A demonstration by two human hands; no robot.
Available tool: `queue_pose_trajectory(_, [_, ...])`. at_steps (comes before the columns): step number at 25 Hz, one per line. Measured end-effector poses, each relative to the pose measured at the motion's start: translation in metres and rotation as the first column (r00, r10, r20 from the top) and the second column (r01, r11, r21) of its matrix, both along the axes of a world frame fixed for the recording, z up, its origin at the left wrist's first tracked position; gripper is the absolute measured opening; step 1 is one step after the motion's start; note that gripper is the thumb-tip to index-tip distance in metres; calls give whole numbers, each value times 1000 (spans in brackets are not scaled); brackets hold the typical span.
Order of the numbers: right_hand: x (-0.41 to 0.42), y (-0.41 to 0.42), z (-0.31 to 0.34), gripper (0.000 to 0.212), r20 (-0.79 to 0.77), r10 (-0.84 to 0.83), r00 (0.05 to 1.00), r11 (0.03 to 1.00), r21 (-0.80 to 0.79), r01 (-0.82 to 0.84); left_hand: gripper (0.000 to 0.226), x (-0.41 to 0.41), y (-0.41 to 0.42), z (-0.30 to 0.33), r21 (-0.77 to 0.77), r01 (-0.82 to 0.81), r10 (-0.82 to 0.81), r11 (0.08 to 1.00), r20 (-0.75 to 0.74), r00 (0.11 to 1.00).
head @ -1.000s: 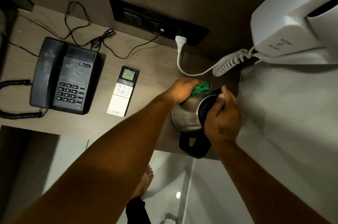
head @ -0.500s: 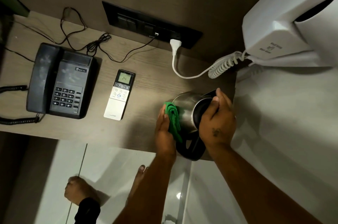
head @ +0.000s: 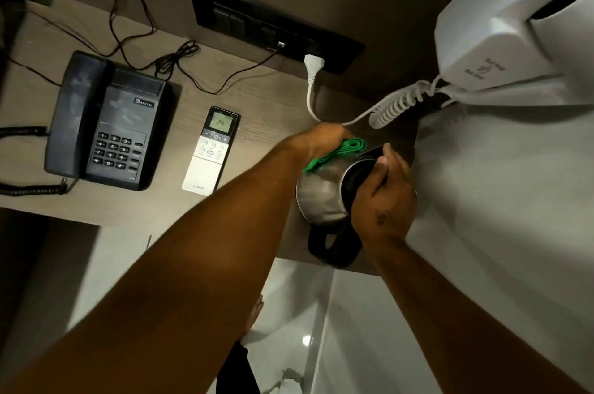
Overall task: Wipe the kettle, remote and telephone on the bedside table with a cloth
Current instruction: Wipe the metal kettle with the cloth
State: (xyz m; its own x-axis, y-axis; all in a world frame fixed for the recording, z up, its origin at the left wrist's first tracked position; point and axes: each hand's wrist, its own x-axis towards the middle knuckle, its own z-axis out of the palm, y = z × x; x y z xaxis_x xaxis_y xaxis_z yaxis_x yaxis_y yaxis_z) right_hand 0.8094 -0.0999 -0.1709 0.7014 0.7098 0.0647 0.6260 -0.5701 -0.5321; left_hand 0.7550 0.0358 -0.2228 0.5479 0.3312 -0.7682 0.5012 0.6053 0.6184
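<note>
A steel kettle (head: 321, 194) with a black handle stands at the right end of the bedside table (head: 257, 111). My right hand (head: 384, 197) grips its black top and holds it steady. My left hand (head: 318, 141) presses a folded green cloth (head: 340, 151) against the kettle's far upper side. A white remote (head: 210, 152) with a lit display lies flat in the middle of the table. At the left sits a black telephone (head: 106, 123) with its handset on the cradle.
A white plug and coiled cord (head: 395, 104) run from the wall socket panel (head: 273, 27) to a white wall-mounted dryer (head: 514, 24). Thin black cables (head: 173, 59) loop behind the phone. White bedding (head: 501, 217) lies to the right. Floor shows below.
My left hand has carried the green cloth from the kettle's near left side up to its far side. The right hand has kept its grip on the kettle top.
</note>
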Motion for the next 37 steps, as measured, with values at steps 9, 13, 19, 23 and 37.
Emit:
queue_pose_trajectory(9, [-2, 2, 2, 42, 30, -26, 999, 1000, -5, 26, 44, -46, -123, -21, 11, -755, 755, 656, 8, 656])
queue_pose_trajectory(13, [-1, 2, 3, 47, -5, -21, 1000, 1000, -13, 21, 42, -52, -175, -3, -202, -855, 860, 478, -91, 502])
queue_pose_trajectory(19, [-1, 2, 1, 45, 2, -20, 1000, 1000, -7, 20, 35, -49, -87, -4, 39, -629, 628, 777, 41, 778])
queue_pose_trajectory(23, [-2, 2, 3, 40, 5, -19, 1000, 1000, 9, 18, 32, -25, -34, 18, 128, -264, 257, 956, 69, 964])
queue_pose_trajectory(37, [-2, 1, 4, 46, 19, -3, 1000, 1000, -18, 3, 46, -60, -178, 27, 361, -499, 465, 788, 181, 867])
